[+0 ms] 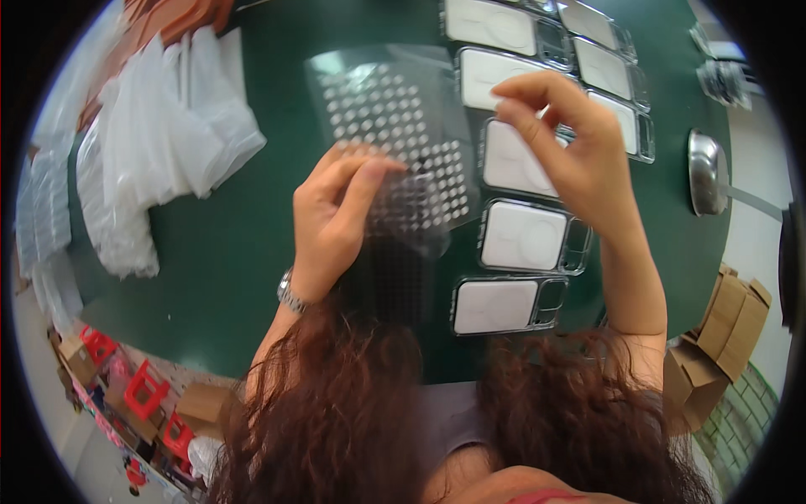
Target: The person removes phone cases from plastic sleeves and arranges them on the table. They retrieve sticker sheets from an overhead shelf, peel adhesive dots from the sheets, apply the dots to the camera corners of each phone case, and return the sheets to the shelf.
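Observation:
My left hand (330,220) pinches a clear sheet of small round silvery-white stickers (375,105) between thumb and fingers and holds it up over the table. Motion smears the sheet a little. My right hand (583,147) is raised to the right of it, thumb and forefinger pinched together. Whatever may be between those fingertips is too small to make out. Beneath the right hand lie clear phone cases with black edges and white inserts, in two columns. The nearest phone case (497,307) and the phone case beyond it (525,237) show fully.
White plastic bags (180,126) are heaped on the left of the green table (210,277). A round metal dish (707,172) sits at the right edge. Cardboard boxes (718,336) stand on the floor at right; red plastic stools (147,389) are at lower left.

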Demonstrator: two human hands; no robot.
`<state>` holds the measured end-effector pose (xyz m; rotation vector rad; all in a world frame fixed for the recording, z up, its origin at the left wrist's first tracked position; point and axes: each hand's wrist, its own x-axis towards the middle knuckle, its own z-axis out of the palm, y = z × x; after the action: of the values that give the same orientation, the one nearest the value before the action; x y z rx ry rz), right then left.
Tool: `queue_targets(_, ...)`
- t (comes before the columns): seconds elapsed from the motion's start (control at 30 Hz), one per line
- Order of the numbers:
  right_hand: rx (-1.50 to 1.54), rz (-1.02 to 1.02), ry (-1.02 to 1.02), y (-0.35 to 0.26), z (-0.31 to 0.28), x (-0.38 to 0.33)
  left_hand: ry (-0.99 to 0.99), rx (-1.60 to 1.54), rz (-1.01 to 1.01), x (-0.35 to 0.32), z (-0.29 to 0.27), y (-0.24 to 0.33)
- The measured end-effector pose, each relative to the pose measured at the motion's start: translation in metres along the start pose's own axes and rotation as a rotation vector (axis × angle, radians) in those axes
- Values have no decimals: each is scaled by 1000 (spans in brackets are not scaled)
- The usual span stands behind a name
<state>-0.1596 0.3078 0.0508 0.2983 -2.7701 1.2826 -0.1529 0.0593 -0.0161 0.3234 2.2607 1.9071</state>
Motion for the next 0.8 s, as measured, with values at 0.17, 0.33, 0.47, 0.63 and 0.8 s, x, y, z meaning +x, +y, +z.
queue_targets(0.17,217,27,-31,-24,56,-18,3,-301,27,0,-1,-3)
queue_targets(0.33,191,-76,53,-32,69,-24,-96,-397,50,-4,-5,-6)
queue_targets(0.47,-29,-218,138,-34,71,-27,-109,-387,114,-6,-2,-10)
queue_targets(0.63,-243,-435,279,-25,75,-23,-111,-345,116,-6,-1,-7)
queue_targets(0.8,-261,-418,220,-26,71,-22,-110,-215,121,-7,-1,0)
